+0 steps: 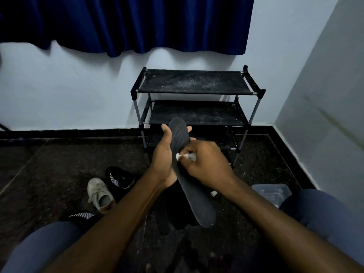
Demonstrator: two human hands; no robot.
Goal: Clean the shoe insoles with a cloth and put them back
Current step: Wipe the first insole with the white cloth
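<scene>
A long dark grey insole (194, 196) is held up in front of me, toe end pointing away. My left hand (164, 156) grips it from the left side, thumb raised along its edge and fingertips showing behind it. My right hand (204, 162) pinches a small white cloth (185, 156) and presses it against the middle of the insole. On the floor to the left lie a beige sneaker (100, 195) and a black shoe with white stripes (120, 179). Another black striped shoe (81, 217) sits near my left knee.
A black three-tier shoe rack (195, 89) stands against the wall straight ahead. A clear plastic box (272, 192) rests on the floor by my right knee, with a small white object (213, 193) beside it. Dark cloth (177, 205) lies under the insole. A blue curtain hangs above.
</scene>
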